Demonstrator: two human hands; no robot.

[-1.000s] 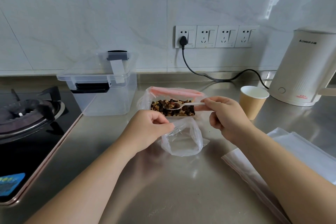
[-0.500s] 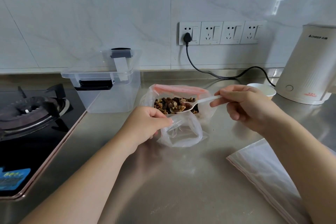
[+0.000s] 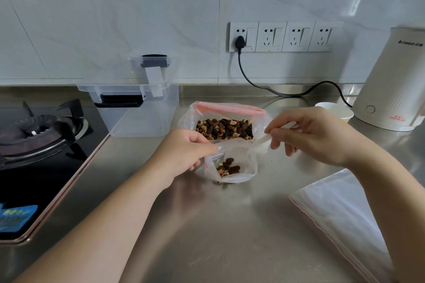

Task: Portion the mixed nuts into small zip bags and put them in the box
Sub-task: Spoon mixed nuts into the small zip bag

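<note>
a: one small heap of nuts [image 3: 227,166], judging by the head view, is all that sits in the small zip bag [image 3: 230,163] so far. it stands on the steel counter [image 3: 207,225], just in front of the big bag of mixed nuts [image 3: 224,130].

b: and the hands?

a: the left hand [image 3: 184,150] has its fingers curled on the small bag's left rim, pinching the mouth open. the right hand [image 3: 305,133] pinches a white plastic spoon [image 3: 264,139] between thumb and fingertips, its bowl end tipped down at the bag's mouth. i cannot tell whether anything is on the spoon; the plastic hides it.

b: so how far along?

a: early, i'd say. this bag looks far from a full portion and is unsealed. the clear box [image 3: 138,108] by the stove [image 3: 39,131] looks to hold no bags, though its walls are see-through and glare makes that hard to swear to. a stack of flat bags [image 3: 345,220] lies at the right, apparently unfilled.

b: what's left, then?

a: more scoops, zip it, drop it in the box, then repeat with further bags. the big bag is well stocked.

b: anything else about?

a: a paper cup [image 3: 335,110] and a white kettle [image 3: 395,85] at the back right, well apart from the work.
</note>
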